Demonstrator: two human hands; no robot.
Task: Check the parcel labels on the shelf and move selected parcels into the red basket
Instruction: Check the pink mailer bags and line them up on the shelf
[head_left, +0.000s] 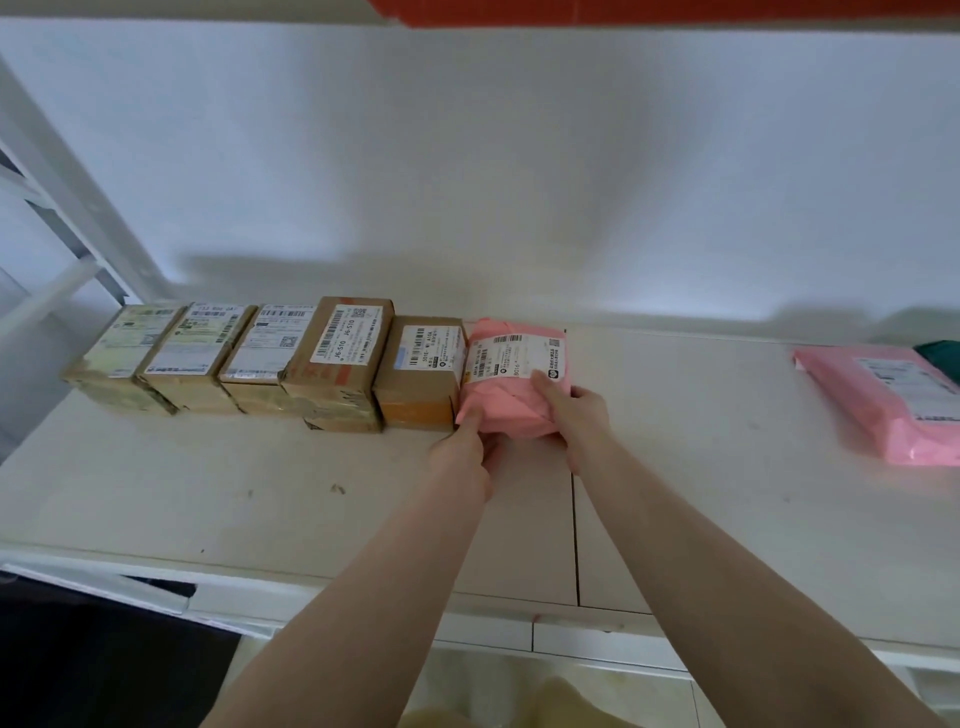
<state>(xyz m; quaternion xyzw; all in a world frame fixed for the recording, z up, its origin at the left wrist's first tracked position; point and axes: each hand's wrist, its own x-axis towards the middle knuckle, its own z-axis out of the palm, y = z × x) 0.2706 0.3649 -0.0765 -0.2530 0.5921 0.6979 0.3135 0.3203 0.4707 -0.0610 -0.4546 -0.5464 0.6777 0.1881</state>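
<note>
Both hands were on the pink parcel (511, 382): left hand (464, 453) pinching its near-left corner, right hand (577, 415) gripping the right side. It sat on the shelf (701, 467) at the right end of the box row (270, 358), touching the last box, label (514, 355) facing up. I judged this the label check. No red basket in view, so I'd need to find it before lifting.

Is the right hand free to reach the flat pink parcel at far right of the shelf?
Probably not yet: the right hand and left hand both grip the pink wrapped parcel. The shelf toward the flat pink parcel lies bare.
</note>
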